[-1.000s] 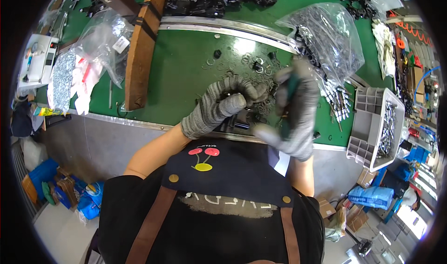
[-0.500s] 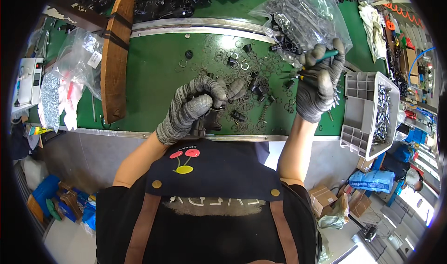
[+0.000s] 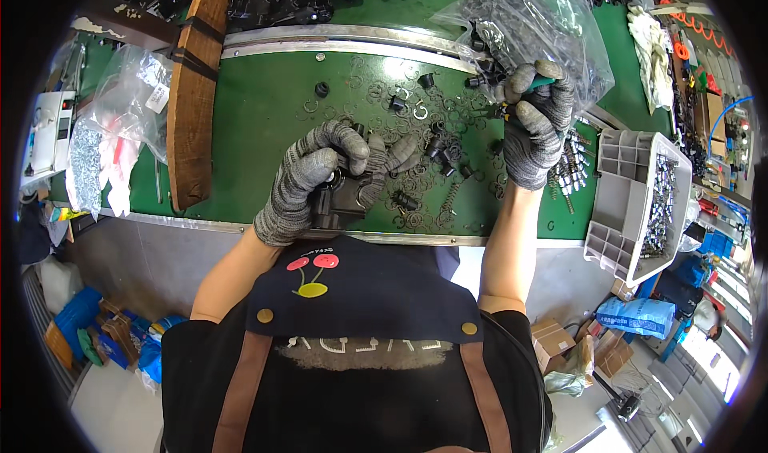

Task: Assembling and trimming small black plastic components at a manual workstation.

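Observation:
My left hand (image 3: 308, 177), in a grey striped knit glove, is closed around a dark metal block-like part (image 3: 342, 203) near the bench's front edge. Its thumb and forefinger meet at the top of the part, where a small shiny end shows; other fingers curl behind. In the same kind of glove, my right hand (image 3: 538, 125) grips green-handled pliers (image 3: 546, 81) with the dark jaws pointing left. Thin wire rings (image 3: 376, 91) and black plastic collars (image 3: 398, 103) lie scattered on the green bench top between and beyond my hands.
A clear bag of dark parts (image 3: 552, 29) lies beyond my right hand. To the right stands a grey bin (image 3: 620, 205) with metal pins, more pins (image 3: 572, 165) beside it. A wooden board (image 3: 192, 109) edges the left side; black parts (image 3: 280, 1) pile up behind the metal rail (image 3: 344, 33).
My left hand has moved slightly left and the block-like part has turned, showing more of its face. My right hand has closed more tightly around the pliers and shifted slightly left.

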Tool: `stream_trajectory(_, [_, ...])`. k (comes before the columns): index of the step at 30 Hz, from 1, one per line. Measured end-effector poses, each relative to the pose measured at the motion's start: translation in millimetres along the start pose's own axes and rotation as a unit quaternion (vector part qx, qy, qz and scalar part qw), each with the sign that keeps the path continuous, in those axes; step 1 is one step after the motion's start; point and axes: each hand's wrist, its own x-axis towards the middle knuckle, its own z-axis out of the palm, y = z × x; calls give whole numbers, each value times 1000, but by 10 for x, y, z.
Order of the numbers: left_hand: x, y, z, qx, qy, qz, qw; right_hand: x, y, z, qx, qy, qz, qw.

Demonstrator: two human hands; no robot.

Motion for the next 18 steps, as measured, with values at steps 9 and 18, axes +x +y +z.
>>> stream_trajectory(9, [-13,43,20,45,6,7,999,1,61,34,-17,15,9,1000])
stream_trajectory(18, [-49,-29,166,-91,-10,21,996,255,-604,929,79,-82,-44,993])
